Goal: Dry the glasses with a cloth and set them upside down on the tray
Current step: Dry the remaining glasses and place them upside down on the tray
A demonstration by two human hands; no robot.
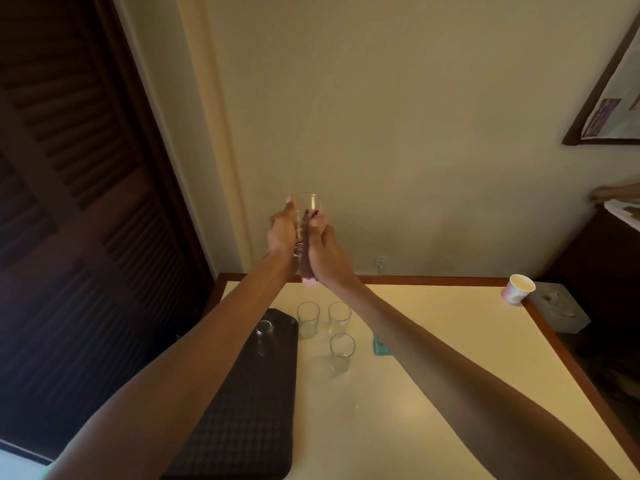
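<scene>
Cream tabletop point(433, 358) with a wooden edge, set against a beige wall point(415, 133); dark louvred door point(69, 202) at left, framed picture point(613, 98) upper right. Above the tabletop, left hand point(282, 230) grips a raised glass point(308, 206); right hand point(323, 251) clamps a pink cloth point(306, 268) against it. Dark textured tray point(249, 393) carries one glass point(265, 336). Three upright glasses point(308, 318) stand just beside the tray. Paper cup point(518, 289) at the far right corner.

It looks like a domestic or hotel room; dark louvred wooden doors point(69, 202) stand at the left; a framed picture point(613, 98) hangs on the cream wall; a wood-edged desk point(433, 341) carries drinking glasses point(308, 318) and a paper cup point(518, 289).
</scene>
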